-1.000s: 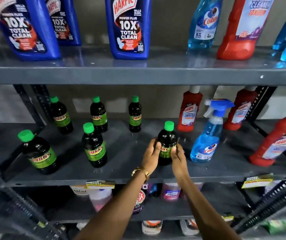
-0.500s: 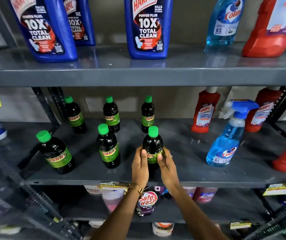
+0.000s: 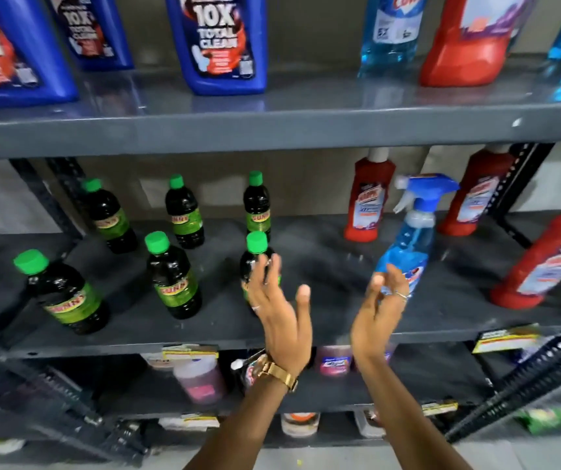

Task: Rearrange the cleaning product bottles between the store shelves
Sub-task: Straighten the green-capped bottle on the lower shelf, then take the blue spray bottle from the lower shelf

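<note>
Several dark bottles with green caps and green SUNNY labels stand on the middle shelf (image 3: pixel 313 320). The front right one (image 3: pixel 255 256) stands upright just behind my left hand (image 3: pixel 281 310), which is open with fingers spread and partly hides it. My right hand (image 3: pixel 379 310) is open too, held apart to the right, in front of the base of a blue spray bottle (image 3: pixel 411 245). Neither hand holds anything. Two more green-capped bottles (image 3: pixel 172 276) (image 3: pixel 60 296) stand in the front row to the left.
Blue Harpic bottles (image 3: pixel 219 42), a blue glass cleaner and a red bottle (image 3: pixel 465 45) stand on the top shelf. Red Harpic bottles (image 3: pixel 369 198) (image 3: pixel 543 262) stand at the middle shelf's right. Lower shelves hold pink and white containers. Black slotted uprights frame both sides.
Both hands have let go of the green-capped bottle, which now stands in the front row beside the others. They have opened and drawn back, the right one swinging right toward the spray bottle.
</note>
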The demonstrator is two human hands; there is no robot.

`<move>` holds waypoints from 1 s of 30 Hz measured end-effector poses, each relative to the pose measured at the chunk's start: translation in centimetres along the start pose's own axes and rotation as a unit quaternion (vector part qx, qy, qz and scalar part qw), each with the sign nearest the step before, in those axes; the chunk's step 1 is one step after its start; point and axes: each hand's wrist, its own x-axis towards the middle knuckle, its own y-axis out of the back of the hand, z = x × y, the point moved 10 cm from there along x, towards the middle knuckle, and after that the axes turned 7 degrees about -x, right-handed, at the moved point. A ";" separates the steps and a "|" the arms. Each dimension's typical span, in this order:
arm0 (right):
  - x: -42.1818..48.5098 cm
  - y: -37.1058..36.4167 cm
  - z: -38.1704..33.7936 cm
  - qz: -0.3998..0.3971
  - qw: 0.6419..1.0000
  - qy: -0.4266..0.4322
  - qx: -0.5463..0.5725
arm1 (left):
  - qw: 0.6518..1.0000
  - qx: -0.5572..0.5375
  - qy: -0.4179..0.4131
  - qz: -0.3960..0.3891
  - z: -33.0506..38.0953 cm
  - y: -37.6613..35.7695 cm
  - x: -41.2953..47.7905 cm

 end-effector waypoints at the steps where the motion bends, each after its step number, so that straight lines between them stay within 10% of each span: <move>1: 1.6 1.8 0.2 0.039 0.999 -0.003 -0.012 | 0.998 -0.010 -0.016 -0.052 0.7 -2.6 -0.3; 3: 4.7 4.4 1.4 0.062 0.994 -0.033 -0.079 | 0.986 -0.037 0.006 -0.165 1.3 -8.5 -1.1; 7: 8.5 3.0 4.5 -0.159 0.983 -0.073 -0.058 | 0.926 -0.129 0.169 -0.310 -0.5 -18.0 -2.6; 18: 4.6 5.9 4.2 -0.294 0.951 -0.019 -0.090 | 0.928 -0.127 0.204 -0.285 -0.1 -15.3 -5.4; 30: 1.8 9.7 -21.7 -0.240 0.944 0.229 -0.002 | 0.935 -0.258 -0.004 -0.243 21.6 -3.7 2.3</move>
